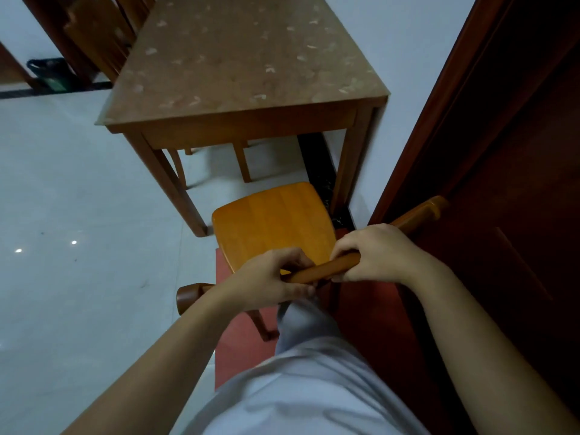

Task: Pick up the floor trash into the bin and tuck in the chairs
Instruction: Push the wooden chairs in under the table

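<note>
A wooden chair (pixel 273 221) with an orange seat stands just in front of me, its seat short of the near end of the wooden table (pixel 244 67). My left hand (pixel 270 277) and my right hand (pixel 373 252) are both shut on the chair's top back rail, side by side. The front edge of the seat lies near the table's legs, outside the tabletop. A dark bin (pixel 50 73) stands on the floor at the far left, by the wall. I see no trash on the floor.
A dark red door (pixel 502 152) stands close on the right, beside the chair. More wooden chairs (pixel 94 36) are at the table's far left side. A red mat (pixel 241 340) lies under me. Pale tiled floor (pixel 78 199) spreads to the left.
</note>
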